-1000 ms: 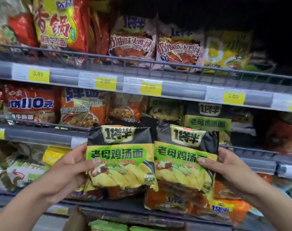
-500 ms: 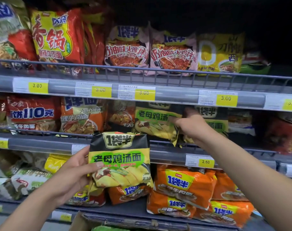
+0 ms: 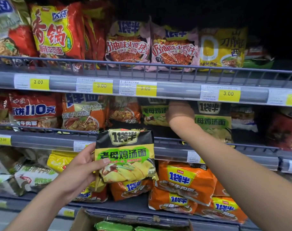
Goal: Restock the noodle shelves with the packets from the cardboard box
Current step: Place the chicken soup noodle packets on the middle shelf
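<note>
Pushed deeper into the middle shelf now than half a second back, the right hand, in the centre of the frame; gone behind the price strip, the fingers, so cannot tell if curled on a packet or let go.

At lower left, the left hand clamped on the side of a black and green packet, thumb on the front, held up in front of the shelf edge.

In the middle shelf, more of the same packets standing in a row.

At the bottom, the cardboard box with green packs inside.

Probably light, puffy and crinkly; slippery wrap; crunchy noodles inside, easy to break; best pinched softly at the side edges, not squeezed flat.
</note>
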